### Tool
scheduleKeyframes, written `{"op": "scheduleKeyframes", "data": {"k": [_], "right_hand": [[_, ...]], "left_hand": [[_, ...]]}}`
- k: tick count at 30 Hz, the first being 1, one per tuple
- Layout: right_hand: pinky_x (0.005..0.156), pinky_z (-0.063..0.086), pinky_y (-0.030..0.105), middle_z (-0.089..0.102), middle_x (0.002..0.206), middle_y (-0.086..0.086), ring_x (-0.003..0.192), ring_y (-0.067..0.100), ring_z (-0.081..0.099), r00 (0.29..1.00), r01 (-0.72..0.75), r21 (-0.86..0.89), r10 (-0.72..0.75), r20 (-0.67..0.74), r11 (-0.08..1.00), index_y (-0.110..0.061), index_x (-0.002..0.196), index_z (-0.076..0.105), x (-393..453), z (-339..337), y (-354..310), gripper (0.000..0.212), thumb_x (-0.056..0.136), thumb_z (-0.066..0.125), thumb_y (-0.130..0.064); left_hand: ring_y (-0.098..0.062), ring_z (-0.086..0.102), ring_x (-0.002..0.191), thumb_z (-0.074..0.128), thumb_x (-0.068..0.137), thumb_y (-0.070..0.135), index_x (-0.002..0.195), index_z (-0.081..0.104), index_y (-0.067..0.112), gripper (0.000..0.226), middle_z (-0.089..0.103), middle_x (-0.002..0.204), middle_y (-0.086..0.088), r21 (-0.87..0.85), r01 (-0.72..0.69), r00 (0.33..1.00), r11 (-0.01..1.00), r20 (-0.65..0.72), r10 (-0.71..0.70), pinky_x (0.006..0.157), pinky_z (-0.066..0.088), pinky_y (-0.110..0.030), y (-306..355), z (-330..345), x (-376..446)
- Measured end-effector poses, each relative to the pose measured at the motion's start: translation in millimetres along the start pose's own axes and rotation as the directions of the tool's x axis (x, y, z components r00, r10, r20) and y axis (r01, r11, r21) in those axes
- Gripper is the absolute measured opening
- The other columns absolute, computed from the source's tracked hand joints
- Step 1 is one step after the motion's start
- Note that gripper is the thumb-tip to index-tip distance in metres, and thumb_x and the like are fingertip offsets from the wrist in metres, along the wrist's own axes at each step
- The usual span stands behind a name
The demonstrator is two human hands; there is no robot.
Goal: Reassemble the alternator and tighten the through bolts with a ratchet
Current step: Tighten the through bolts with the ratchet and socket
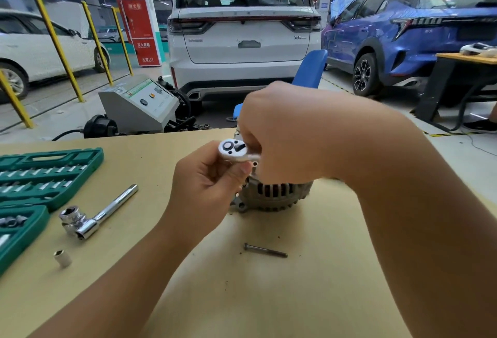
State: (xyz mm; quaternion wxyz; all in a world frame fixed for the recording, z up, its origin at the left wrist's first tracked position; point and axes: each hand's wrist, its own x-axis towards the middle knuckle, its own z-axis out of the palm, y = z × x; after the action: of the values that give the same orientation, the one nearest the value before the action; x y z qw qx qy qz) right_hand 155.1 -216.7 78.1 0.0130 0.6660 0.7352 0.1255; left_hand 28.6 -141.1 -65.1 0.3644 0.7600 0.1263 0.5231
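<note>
Centre of the frame: alternator (271, 194) sitting on the tan tabletop (309, 270), ribbed grey housing facing the camera, top half hidden behind the hands

Ratchet (233, 149): shiny head held right above the alternator's left side, flat face with the switch turned up toward the camera; whatever socket sits under it is hidden, so can't tell if it's seated on a bolt

Left hand (205, 184): comes in from the lower left, fingers curled up and pinching the underside of the ratchet head, thumb side resting against the alternator's edge

Right hand (282, 133): reaches over from the right, fist wrapped around the ratchet's handle, which is pretty much swallowed by the palm

Loose through bolt (265, 250): lying flat on the table just below centre, well apart from the alternator, head pointing left

Left of centre: chrome sliding T-handle (99, 214) with a big socket on its end, lying diagonally on the table, nobody touching it

Lower left: one small loose socket (62, 257) on its own, near the case

Left edge: green socket set case (40, 176), open, rows of bits showing

Upper middle: white SUV (243, 33) parked tail-on behind the table, blue chair (309, 68) in front of it

Upper right: blue car (403, 33)

Upper left: grey machine (139, 103) on the floor, yellow rails (57, 47) behind it
</note>
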Motion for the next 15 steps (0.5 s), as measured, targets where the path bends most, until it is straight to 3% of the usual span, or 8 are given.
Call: {"op": "scheduleKeyframes", "data": {"k": [4,7,9,12,15], "right_hand": [[0.055,0.036,0.025,0.046,0.079,-0.013,0.068,0.010,0.048,0.996,-0.034,0.070,0.039,-0.074,0.997,-0.025,0.080,0.050,-9.1,-0.7,7.3,0.013,0.081,0.062,-0.020],[0.062,0.050,0.030,0.055,0.087,-0.010,0.077,0.019,0.059,0.982,-0.056,0.121,0.076,-0.171,0.991,-0.031,0.095,0.065,-16.5,-4.0,8.7,0.021,0.081,0.062,-0.016],[0.057,0.045,0.025,0.052,0.082,-0.010,0.072,0.014,0.054,0.989,-0.030,0.094,0.043,-0.142,0.995,-0.025,0.086,0.060,-16.3,-6.4,7.8,0.007,0.083,0.062,-0.018],[0.048,0.032,0.016,0.038,0.078,-0.013,0.066,0.006,0.040,1.000,0.017,0.080,-0.017,-0.007,0.997,-0.025,0.075,0.042,-15.8,-6.3,7.5,0.024,0.089,0.062,-0.027],[0.051,0.032,0.021,0.047,0.079,-0.015,0.069,0.005,0.047,1.000,0.014,0.105,-0.016,0.018,0.994,-0.027,0.078,0.054,-20.5,-9.0,7.4,0.015,0.082,0.068,-0.028]], "left_hand": [[-0.015,0.062,0.065,0.070,0.095,0.022,0.102,0.074,0.026,0.009,0.072,0.080,0.003,-0.020,-0.018,1.000,1.000,0.014,0.018,0.059,0.054,-0.031,0.2,-0.1,0.1],[-0.028,0.059,0.066,0.068,0.096,0.016,0.098,0.073,0.017,0.006,0.069,0.081,-0.010,0.013,-0.023,0.999,1.000,0.027,0.022,0.059,0.054,-0.043,-1.1,-1.7,0.3],[-0.023,0.059,0.064,0.068,0.096,0.020,0.098,0.074,0.018,0.007,0.069,0.080,-0.009,0.015,-0.017,1.000,1.000,-0.009,0.017,0.058,0.054,-0.043,0.2,1.0,-0.9],[-0.016,0.058,0.061,0.071,0.097,0.028,0.098,0.076,0.026,0.005,0.070,0.075,-0.002,0.040,-0.024,0.995,0.999,-0.095,0.028,0.056,0.053,-0.036,3.1,7.6,-3.2],[-0.025,0.057,0.061,0.071,0.096,0.030,0.097,0.075,0.030,0.005,0.069,0.074,-0.004,0.037,-0.033,0.996,0.999,-0.083,0.036,0.055,0.051,-0.038,4.7,8.6,-2.4]]}}
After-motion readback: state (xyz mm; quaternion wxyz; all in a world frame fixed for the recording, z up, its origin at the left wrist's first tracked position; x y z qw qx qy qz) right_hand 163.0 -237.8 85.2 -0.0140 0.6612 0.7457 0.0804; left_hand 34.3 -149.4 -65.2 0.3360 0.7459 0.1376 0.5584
